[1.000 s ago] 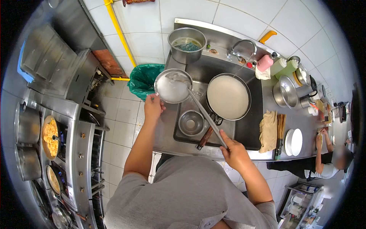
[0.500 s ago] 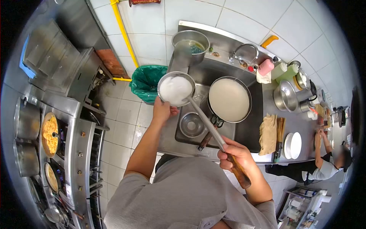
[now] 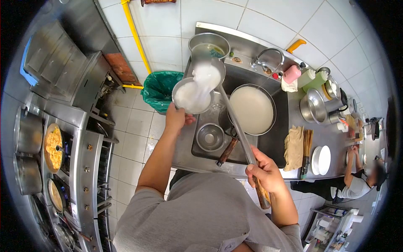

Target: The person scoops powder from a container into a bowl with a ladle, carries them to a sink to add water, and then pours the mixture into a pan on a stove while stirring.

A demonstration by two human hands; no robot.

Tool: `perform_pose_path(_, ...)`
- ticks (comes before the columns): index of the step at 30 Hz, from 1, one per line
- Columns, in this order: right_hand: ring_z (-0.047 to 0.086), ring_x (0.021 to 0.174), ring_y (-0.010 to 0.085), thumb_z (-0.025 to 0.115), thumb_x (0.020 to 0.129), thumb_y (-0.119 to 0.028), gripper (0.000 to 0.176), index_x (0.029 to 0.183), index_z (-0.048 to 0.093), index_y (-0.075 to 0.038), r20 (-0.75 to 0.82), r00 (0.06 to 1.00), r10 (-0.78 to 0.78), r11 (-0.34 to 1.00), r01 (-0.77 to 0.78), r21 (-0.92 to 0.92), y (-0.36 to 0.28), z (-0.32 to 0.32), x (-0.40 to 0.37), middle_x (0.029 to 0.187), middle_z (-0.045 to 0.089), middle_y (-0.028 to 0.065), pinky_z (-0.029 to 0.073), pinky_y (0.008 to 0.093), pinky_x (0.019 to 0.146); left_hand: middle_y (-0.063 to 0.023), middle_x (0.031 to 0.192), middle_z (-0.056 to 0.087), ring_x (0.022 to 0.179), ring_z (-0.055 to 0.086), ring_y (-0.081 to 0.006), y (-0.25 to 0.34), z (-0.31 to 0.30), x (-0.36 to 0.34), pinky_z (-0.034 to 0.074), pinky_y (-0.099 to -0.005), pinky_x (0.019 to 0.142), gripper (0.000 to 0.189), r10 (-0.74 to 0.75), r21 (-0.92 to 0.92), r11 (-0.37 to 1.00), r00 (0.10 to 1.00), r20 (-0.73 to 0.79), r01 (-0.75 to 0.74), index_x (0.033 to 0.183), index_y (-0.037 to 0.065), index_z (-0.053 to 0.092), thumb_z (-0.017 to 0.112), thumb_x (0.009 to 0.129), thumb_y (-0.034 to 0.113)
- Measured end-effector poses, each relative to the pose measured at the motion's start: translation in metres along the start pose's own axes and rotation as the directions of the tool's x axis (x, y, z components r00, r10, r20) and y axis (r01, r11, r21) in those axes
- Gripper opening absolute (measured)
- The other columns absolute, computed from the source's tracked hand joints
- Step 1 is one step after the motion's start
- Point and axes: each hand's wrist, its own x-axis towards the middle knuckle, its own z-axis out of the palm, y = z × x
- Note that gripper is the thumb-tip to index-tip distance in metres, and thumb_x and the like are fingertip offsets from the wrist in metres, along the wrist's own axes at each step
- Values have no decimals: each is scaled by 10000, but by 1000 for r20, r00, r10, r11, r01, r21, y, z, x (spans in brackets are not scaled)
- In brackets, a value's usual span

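My right hand (image 3: 265, 173) is closed around the wooden end of a long-handled metal ladle (image 3: 236, 126). The ladle's head, tilted beyond the bowl, carries white, cloudy contents (image 3: 206, 76) that run down toward the bowl. My left hand (image 3: 178, 117) grips the near rim of a metal bowl (image 3: 174, 93), which holds more of the same white stuff. To the right, a large round pot (image 3: 275, 112) full of milky white liquid stands in the sink (image 3: 264, 153). A small metal bowl (image 3: 210, 137) and a wooden-handled utensil (image 3: 228, 152) lie in the sink's near left part.
Behind the ladle stands a metal pot (image 3: 208, 42) with greenish contents. A green-lined bin (image 3: 157, 80) is left of the sink. A tap (image 3: 268, 59), bottles (image 3: 306, 79), a cloth (image 3: 294, 147) and white plates (image 3: 322, 160) line the counter. Another person (image 3: 357, 180) works at far right.
The ladle's head has shifted from over the bowl to beyond it, up and right, and tilted, with white contents spilling toward the bowl. My left hand keeps the bowl nearly still.
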Motion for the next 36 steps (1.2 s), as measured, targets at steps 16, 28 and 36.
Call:
perform_pose_path(16, 633, 602, 261, 687, 874, -65, 710, 1521, 400, -114, -83, 922, -379, 506, 132, -853, 29, -10, 13, 788, 655, 215, 503, 314, 626, -191, 917, 638, 692, 706, -252, -15, 14, 8, 574, -287, 525, 261, 83, -118, 990, 996, 20, -80, 1238, 29, 365, 358, 978, 5)
perform_pose_path(28, 567, 564, 203, 559, 986, -127, 573, 1527, 373, -115, 32, 998, 53, 967, -43, -252, 45, -7, 39, 738, 576, 90, 464, 325, 544, -208, 962, 643, 738, 717, -277, -28, 21, 10, 586, -307, 549, 338, 93, -218, 972, 996, 12, -88, 1295, 58, 331, 355, 962, 2)
perform_pose_path(36, 444, 566, 133, 549, 986, -112, 545, 1511, 403, -132, 140, 968, 208, 823, -250, 510, 11, -5, 14, 772, 513, 53, 359, 259, 491, -218, 988, 642, 736, 709, -263, -23, 29, 4, 591, -312, 566, 367, 78, -299, 952, 997, 26, -67, 1307, 70, 308, 354, 952, -8)
